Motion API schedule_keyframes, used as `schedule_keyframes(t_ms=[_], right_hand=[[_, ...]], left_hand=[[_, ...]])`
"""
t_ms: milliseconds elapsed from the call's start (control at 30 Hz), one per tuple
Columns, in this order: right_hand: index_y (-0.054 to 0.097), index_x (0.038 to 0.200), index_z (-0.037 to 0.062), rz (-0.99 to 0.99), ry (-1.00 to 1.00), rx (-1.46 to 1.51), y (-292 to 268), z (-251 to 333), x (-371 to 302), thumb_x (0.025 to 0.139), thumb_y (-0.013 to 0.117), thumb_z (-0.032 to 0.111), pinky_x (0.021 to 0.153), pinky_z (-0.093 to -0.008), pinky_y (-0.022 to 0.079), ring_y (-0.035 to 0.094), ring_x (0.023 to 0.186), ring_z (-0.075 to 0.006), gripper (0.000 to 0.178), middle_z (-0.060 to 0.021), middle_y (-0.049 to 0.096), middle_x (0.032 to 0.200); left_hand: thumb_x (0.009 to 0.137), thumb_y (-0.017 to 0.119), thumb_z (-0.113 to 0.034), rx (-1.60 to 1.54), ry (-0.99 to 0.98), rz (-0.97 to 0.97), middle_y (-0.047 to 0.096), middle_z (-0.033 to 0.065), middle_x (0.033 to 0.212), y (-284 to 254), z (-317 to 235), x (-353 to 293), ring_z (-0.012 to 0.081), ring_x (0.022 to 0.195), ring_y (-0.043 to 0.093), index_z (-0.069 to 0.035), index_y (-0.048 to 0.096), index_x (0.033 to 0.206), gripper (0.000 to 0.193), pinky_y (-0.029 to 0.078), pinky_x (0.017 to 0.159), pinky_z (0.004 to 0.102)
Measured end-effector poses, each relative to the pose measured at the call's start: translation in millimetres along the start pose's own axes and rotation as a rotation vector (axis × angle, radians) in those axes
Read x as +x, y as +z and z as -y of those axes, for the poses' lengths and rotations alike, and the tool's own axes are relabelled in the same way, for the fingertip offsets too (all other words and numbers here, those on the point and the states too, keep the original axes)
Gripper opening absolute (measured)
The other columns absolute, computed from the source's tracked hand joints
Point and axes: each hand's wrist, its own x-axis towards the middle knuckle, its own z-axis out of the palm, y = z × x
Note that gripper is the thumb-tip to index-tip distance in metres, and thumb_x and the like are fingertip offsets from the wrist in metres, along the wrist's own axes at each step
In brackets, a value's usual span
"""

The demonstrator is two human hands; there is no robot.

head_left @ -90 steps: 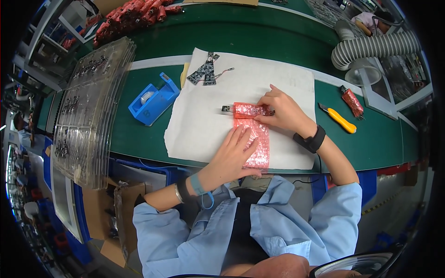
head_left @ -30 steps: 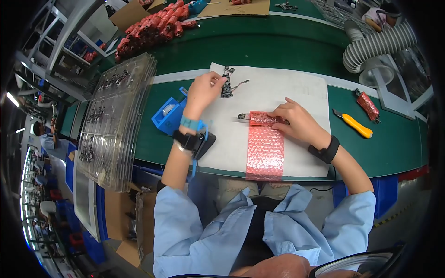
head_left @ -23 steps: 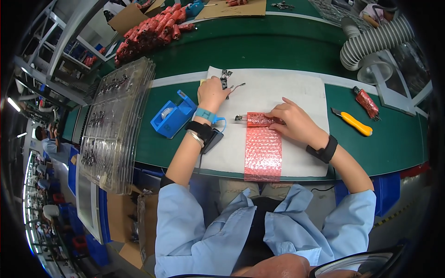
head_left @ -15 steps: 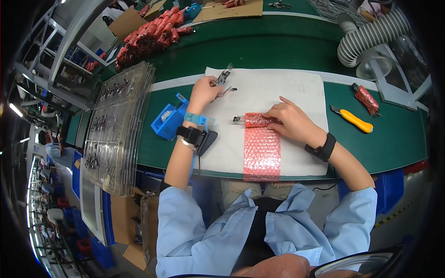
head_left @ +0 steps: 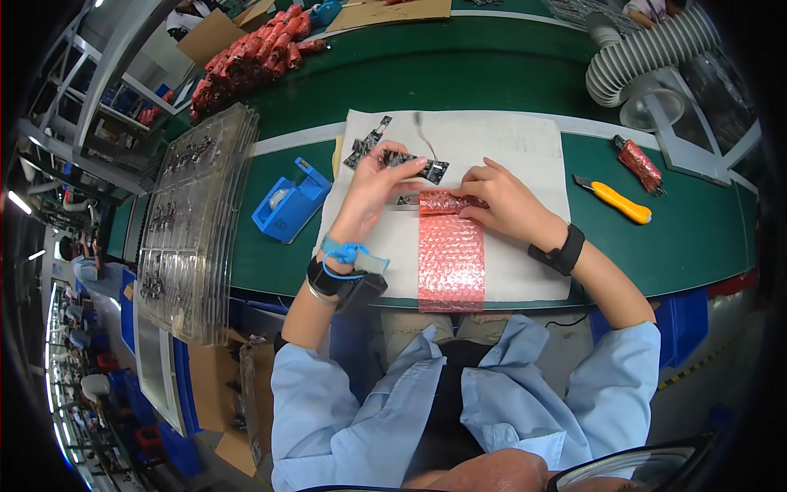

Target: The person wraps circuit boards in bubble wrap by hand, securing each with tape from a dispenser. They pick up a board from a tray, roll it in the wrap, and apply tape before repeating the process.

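Pink bubble wrap [head_left: 450, 261] lies flat on the white mat [head_left: 525, 148], its near end at the bench [head_left: 689, 238] edge, its far end rolled into a short tube. Right hand [head_left: 502, 201], fingers pressed together, pins that roll. Left hand [head_left: 375, 182] pinches a small dark circuit board [head_left: 416, 166] just beyond the roll. Step in hand, as judged: bringing a board to the wrap. Next move needs the board laid square against the roll. More boards [head_left: 366, 146] sit farther back.
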Motion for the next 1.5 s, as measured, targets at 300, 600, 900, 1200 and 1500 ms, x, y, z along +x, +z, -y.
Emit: schedule_keyframes(t_ms=[300,600,900,1200,1500], right_hand=[[0.050,0.127,0.0071,-0.089,0.031,0.037,4,-1,-2,0.075,0.071,0.010,0.109,-0.0471,0.033,0.061,0.087,-0.0285,0.056,-0.0098,0.063,0.083],[0.041,0.133,0.0123,0.021,0.058,0.010,-3,11,2,0.073,0.067,0.002,0.108,-0.0483,0.033,0.062,0.086,-0.0279,0.067,-0.0102,0.063,0.081],[0.047,0.129,0.0118,-0.011,-0.036,-0.153,4,9,1,0.072,0.064,-0.002,0.109,-0.0487,0.031,0.062,0.088,-0.0289,0.061,-0.0112,0.063,0.082],[0.058,0.111,0.0073,-0.004,-0.056,-0.184,4,7,1,0.073,0.064,-0.002,0.111,-0.0487,0.030,0.062,0.088,-0.0287,0.039,-0.0124,0.063,0.084],[0.062,0.112,0.0087,0.004,-0.108,-0.300,7,10,0,0.078,0.060,0.001,0.111,-0.0498,0.031,0.062,0.087,-0.0261,0.035,-0.0112,0.063,0.085]], left_hand=[[0.088,0.065,-0.010,-0.172,0.052,-0.077,0.064,0.0060,0.089,16,26,-39,0.0139,0.078,0.064,-0.004,0.056,0.114,0.029,0.053,0.062,0.0229],[0.085,0.064,0.004,-0.194,0.291,-0.142,0.063,0.0106,0.097,34,56,-53,0.0124,0.083,0.064,-0.005,0.038,0.133,0.055,0.056,0.067,0.0235],[0.082,0.064,0.009,-0.067,0.424,-0.171,0.063,0.0155,0.102,40,55,-48,0.0155,0.089,0.065,-0.004,0.030,0.137,0.066,0.056,0.072,0.0243],[0.086,0.062,0.002,0.117,0.316,0.005,0.063,0.0135,0.100,15,48,-52,0.0143,0.087,0.064,-0.003,0.043,0.129,0.047,0.055,0.071,0.0245],[0.077,0.072,-0.007,0.851,0.424,-0.188,0.058,0.0130,0.100,13,27,-56,0.0243,0.094,0.060,-0.011,0.045,0.134,0.063,0.051,0.085,0.0334]])
